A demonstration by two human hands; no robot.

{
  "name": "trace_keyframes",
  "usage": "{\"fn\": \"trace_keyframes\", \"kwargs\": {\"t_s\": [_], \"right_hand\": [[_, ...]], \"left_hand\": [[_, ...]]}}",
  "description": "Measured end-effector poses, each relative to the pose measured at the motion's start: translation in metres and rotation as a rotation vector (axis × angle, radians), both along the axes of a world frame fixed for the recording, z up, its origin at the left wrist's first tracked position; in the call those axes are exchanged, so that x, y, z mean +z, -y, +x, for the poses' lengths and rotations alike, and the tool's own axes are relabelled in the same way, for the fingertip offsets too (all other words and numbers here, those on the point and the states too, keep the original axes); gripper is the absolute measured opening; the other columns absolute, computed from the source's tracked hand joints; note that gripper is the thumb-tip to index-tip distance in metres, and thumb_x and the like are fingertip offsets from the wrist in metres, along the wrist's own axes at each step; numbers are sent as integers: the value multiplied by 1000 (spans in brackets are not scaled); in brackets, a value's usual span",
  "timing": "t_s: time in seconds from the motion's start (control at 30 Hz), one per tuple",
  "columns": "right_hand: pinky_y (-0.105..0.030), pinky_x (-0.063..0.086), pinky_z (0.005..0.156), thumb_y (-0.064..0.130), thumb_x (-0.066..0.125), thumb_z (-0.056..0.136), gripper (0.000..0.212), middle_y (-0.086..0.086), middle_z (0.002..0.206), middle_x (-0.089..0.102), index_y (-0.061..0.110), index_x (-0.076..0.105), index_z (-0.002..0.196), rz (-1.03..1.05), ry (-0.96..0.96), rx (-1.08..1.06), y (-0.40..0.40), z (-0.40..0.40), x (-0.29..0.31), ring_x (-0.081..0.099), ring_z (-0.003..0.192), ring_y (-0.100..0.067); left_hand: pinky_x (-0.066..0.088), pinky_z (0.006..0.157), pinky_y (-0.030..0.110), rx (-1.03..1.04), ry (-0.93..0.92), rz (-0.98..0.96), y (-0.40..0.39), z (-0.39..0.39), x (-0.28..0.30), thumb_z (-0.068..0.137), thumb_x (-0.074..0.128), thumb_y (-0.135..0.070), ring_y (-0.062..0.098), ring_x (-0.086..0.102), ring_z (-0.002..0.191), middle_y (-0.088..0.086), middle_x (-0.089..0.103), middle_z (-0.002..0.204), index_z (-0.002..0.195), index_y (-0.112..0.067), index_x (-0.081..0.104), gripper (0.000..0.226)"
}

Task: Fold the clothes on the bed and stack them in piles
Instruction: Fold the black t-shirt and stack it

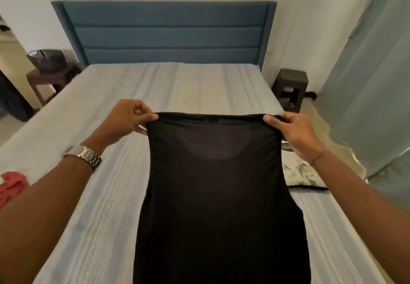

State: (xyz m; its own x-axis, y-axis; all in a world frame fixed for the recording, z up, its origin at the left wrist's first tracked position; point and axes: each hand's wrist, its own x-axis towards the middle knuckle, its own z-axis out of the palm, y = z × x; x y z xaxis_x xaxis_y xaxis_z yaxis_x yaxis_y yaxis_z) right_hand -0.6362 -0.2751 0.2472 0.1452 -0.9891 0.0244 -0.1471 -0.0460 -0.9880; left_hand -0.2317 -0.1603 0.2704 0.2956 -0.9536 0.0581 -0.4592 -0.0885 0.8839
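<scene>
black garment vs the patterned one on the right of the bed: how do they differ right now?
The black garment is plain and dark, held up by its top corners by the left hand and right hand. The patterned garment is pale with a print, lies flat on the bed, untouched and partly hidden. Both are clothes over the bed.

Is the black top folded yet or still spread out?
Spread out, not folded: the black top hangs full length, both hands pinching its upper corners above the bed.
</scene>
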Motion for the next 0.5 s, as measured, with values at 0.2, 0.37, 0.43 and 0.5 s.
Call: {"fn": "trace_keyframes", "kwargs": {"t_s": [0.2,0.37,0.43,0.5], "right_hand": [[-35,56,73,34,86,80,29,-14,86,75,6,77,86,120,-173,-35,109,46,-171,65,73,-15],[-34,54,68,42,87,77,30,-8,78,74,13,77,77,132,-273,-66,181,59,-296,64,69,-15],[-32,55,69,43,87,77,29,-5,76,74,15,77,76,144,-289,-73,204,65,-340,64,69,-12],[-20,53,64,41,86,78,28,-1,74,73,15,77,78,161,-305,-92,225,71,-383,63,65,-6]], "left_hand": [[63,59,33,109,-23,169,119,29,-179,88,78,-13,27,73,77,15,73,78,90,2,66,20],[63,59,38,214,18,199,184,27,-311,89,77,-13,30,71,76,14,69,77,88,1,66,18],[64,64,44,247,46,227,200,26,-357,90,77,-14,31,71,76,13,69,77,88,0,65,18],[64,66,45,259,77,263,219,26,-401,91,76,-16,28,71,74,11,69,78,89,-1,65,18]]}}
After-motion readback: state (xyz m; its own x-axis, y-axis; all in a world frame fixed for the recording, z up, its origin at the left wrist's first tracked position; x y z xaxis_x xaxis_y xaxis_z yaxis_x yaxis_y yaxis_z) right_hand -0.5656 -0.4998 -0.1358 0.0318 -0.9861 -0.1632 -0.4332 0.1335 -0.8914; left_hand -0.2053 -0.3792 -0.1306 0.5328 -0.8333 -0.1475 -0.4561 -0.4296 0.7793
